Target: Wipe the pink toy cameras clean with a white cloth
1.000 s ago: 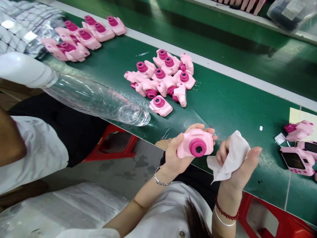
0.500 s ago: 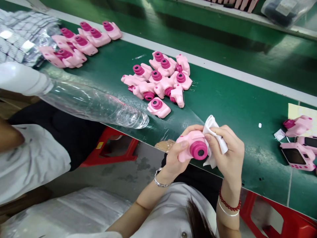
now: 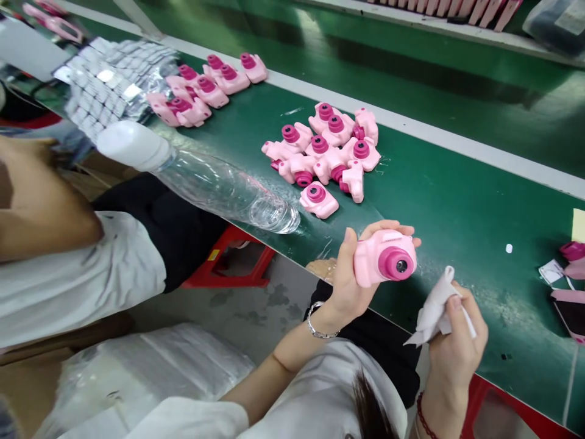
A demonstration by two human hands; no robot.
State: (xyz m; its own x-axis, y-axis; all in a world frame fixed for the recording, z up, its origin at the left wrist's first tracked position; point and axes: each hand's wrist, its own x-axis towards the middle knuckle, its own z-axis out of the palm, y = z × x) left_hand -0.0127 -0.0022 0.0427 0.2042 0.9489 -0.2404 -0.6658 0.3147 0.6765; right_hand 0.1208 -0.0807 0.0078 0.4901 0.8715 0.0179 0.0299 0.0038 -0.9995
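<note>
My left hand [image 3: 351, 277] grips a pink toy camera [image 3: 381, 259] above the near edge of the green belt [image 3: 439, 195], its dark pink lens turned toward me. Below and to the right, my right hand [image 3: 454, 338] holds a crumpled white cloth [image 3: 434, 308], a short gap away from the camera. A heap of several more pink toy cameras [image 3: 326, 152] lies on the belt beyond my left hand, with one single camera [image 3: 319, 200] lying apart at its near side.
A second group of pink cameras [image 3: 201, 91] lies far left beside a clear plastic bag of small parts [image 3: 109, 85]. A clear plastic roll [image 3: 219, 183] overhangs the belt edge. A co-worker's arm [image 3: 41, 213] is at left. Red stools [image 3: 228, 262] stand below. Pink devices [image 3: 571, 292] sit at right.
My right hand has pulled the cloth off the camera and dropped down and to the right. My left hand has turned the camera's lens more toward me. The view has shifted left.
</note>
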